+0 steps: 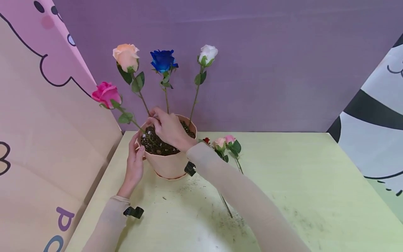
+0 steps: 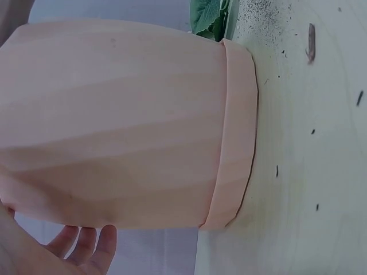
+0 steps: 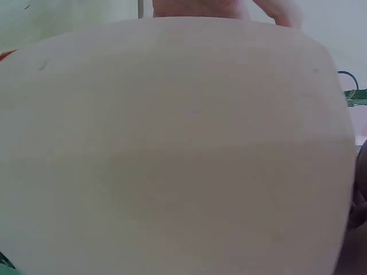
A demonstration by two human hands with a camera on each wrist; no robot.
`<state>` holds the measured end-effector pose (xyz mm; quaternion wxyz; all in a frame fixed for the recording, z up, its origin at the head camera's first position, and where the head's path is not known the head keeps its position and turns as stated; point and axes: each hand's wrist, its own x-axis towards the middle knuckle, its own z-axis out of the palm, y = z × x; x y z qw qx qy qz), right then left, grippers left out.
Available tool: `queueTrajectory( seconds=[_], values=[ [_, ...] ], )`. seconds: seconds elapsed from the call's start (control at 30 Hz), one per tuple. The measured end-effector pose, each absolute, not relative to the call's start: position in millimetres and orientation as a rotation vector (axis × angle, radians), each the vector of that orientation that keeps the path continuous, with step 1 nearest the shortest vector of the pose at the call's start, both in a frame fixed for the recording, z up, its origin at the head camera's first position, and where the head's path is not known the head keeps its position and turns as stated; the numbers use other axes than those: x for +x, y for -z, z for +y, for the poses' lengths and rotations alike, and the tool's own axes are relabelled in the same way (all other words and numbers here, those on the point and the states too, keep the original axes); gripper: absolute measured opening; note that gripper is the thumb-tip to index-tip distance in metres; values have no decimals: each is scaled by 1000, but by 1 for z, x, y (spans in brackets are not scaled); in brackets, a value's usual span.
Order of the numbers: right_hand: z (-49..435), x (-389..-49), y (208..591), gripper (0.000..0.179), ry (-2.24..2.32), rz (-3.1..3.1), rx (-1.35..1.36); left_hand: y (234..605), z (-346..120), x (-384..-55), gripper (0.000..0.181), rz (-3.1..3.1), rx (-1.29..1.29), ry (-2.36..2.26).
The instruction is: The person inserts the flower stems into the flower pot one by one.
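A pale pink flower pot (image 1: 167, 166) filled with dark soil (image 1: 163, 148) stands on the table. My left hand (image 1: 135, 164) holds the pot at its left rim; in the left wrist view its fingers (image 2: 86, 246) lie against the wall. Over the soil, my right hand (image 1: 171, 129) pinches the lower stem of the peach rose (image 1: 126, 57); its fingertips are partly hidden. A hot-pink rose (image 1: 107, 94) leans out to the left. The blue rose (image 1: 163, 61) and white rose (image 1: 207, 55) stand upright behind. The pot wall (image 3: 183, 143) fills most of the right wrist view.
Right of the pot, a light pink rose (image 1: 230, 139), a pale peach rose (image 1: 219, 142) and a small red flower (image 1: 206, 140) lie on the table (image 1: 299, 168), partly behind my right arm. Soil crumbs are scattered there. A purple backdrop (image 1: 267, 70) rises behind.
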<state>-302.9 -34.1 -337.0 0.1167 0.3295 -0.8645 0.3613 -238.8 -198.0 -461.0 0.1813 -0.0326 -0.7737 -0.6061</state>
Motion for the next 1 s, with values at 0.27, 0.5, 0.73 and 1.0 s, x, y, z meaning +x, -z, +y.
queueTrajectory(
  seconds=[0.27, 0.5, 0.73, 1.0],
  values=[
    [-24, -306, 353, 15, -1016, -2549, 953, 459, -190, -242, 58, -2209, -79, 1712],
    [-23, -303, 358, 12, -936, -2594, 994, 459, -192, -236, 56, -2201, -54, 1679],
    [-23, -296, 356, 11, -861, -2647, 988, 458, -192, -235, 58, -2214, -73, 1689],
    [-23, -303, 357, 14, -880, -2654, 953, 458, -191, -237, 57, -2215, -61, 1670]
  ],
)
